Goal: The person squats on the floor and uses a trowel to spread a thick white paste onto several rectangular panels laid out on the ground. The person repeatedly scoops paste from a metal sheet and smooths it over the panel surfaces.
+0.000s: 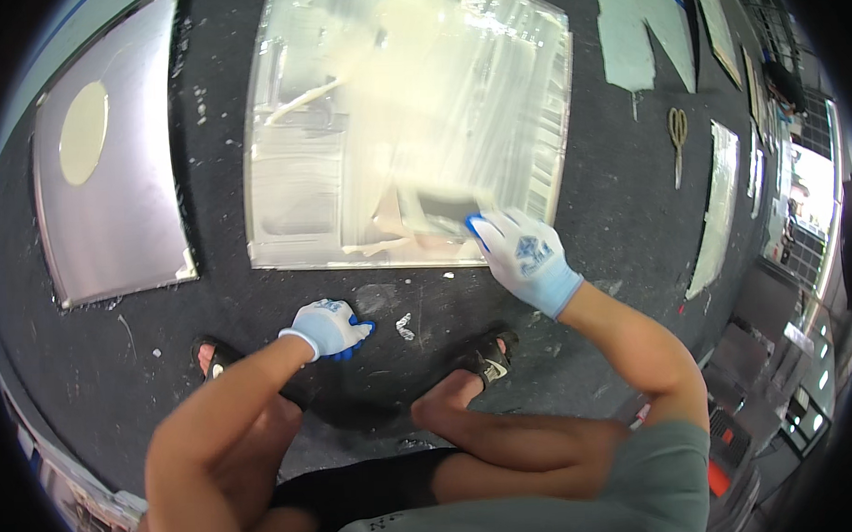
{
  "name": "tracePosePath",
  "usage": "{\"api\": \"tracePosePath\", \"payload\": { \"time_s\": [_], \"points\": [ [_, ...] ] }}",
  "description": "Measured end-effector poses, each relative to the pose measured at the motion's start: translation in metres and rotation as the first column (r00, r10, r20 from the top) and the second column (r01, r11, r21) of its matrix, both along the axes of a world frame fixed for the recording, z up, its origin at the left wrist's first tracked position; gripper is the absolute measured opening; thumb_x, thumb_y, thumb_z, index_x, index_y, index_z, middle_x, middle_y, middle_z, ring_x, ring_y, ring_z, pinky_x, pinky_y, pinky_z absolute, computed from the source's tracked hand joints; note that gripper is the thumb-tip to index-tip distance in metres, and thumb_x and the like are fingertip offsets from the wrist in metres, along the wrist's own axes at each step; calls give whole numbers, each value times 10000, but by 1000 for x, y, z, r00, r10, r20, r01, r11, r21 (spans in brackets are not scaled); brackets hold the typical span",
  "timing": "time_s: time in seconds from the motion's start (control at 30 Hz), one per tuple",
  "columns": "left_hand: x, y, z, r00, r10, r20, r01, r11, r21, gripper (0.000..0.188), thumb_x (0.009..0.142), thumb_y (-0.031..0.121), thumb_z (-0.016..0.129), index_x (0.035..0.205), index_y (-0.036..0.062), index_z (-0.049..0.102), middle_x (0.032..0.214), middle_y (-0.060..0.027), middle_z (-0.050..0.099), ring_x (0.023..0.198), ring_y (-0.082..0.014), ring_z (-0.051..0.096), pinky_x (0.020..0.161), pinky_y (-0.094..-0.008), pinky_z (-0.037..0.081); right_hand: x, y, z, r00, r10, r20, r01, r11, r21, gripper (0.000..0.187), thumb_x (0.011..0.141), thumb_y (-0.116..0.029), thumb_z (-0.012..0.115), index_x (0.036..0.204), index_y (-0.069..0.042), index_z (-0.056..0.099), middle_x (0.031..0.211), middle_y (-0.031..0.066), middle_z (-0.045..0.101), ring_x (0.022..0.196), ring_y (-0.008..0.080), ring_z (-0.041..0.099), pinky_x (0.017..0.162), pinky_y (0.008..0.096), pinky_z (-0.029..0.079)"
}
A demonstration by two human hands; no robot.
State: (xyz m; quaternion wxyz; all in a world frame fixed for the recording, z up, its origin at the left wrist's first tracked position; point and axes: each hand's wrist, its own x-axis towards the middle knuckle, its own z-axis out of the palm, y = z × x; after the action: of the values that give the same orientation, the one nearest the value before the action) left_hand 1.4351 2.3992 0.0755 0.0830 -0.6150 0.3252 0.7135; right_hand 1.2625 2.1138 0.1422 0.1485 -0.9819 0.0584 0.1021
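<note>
A flat-bladed tool (447,209), blurred along its edges, is gripped in the right hand (527,261), whose fingers are closed narrowly around its near end. The blade is held low over the near part of a large pale panel (297,191), to the right of its middle; whether the surface is being touched cannot be told for certain (the blur hides the edge). By the left hand (330,328) nothing is visibly held: its fingers are curled loosely and it is poised above the dark floor (222,212), just short of the panel's near edge, though what may lie within the palm cannot be made out. Both hands are covered by white gloves with blue at the fingers and pale blue cuffs. The panel is laid flat on the floor in front of the person and is coated with cream paste (420,88), spread thickest down the middle and drawn into thin streaks toward the right side. Between the feet and the panel, a small white scrap (405,327) is seen on the floor. To the left, apart from the large panel, a silvery panel (138,215) is placed, marked with an oval cream patch (84,133). To the right, scissors (678,145) are set down near a narrow pale strip (718,209), and farther off a jagged light sheet (627,43) is spread.
</note>
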Motion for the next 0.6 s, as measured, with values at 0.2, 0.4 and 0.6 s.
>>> {"api": "tracePosePath", "payload": {
  "time_s": [0.2, 0.4, 0.6],
  "points": [
    [70, 81, 74, 945, -309, 109, 327, 901, -283, 488, 957, 548, 596, 1153, 142, 783, 1135, -133, 775, 1156, -330, 702, 1008, -442, 541, 19, 16, 8, 998, 16, -66, -6, 989, 147, 195, 977, -224, 707, 1118, -92, 733, 927, 121, 751, 847, 336, 727, 752, 444, 585],
    [140, 171, 159, 934, -128, 334, 162, 984, -75, 352, 940, 431, 635, 1021, 114, 764, 976, -142, 773, 928, -349, 746, 830, -460, 578, 193, -29, -23, 964, -82, -252, 94, 995, 35, 315, 989, -343, 667, 1191, -115, 748, 1067, 206, 754, 1046, 381, 714, 954, 481, 547],
    [112, 184, 103, 767, 498, 404, -293, 833, -469, 312, 919, 326, 715, 1108, 81, 757, 976, -148, 759, 925, -382, 732, 813, -457, 577, 359, -95, -24, 981, -176, 76, 184, 975, -126, 334, 1006, -354, 649, 1238, -137, 750, 1119, 192, 765, 1021, 392, 734, 949, 461, 572]
  ]
}}
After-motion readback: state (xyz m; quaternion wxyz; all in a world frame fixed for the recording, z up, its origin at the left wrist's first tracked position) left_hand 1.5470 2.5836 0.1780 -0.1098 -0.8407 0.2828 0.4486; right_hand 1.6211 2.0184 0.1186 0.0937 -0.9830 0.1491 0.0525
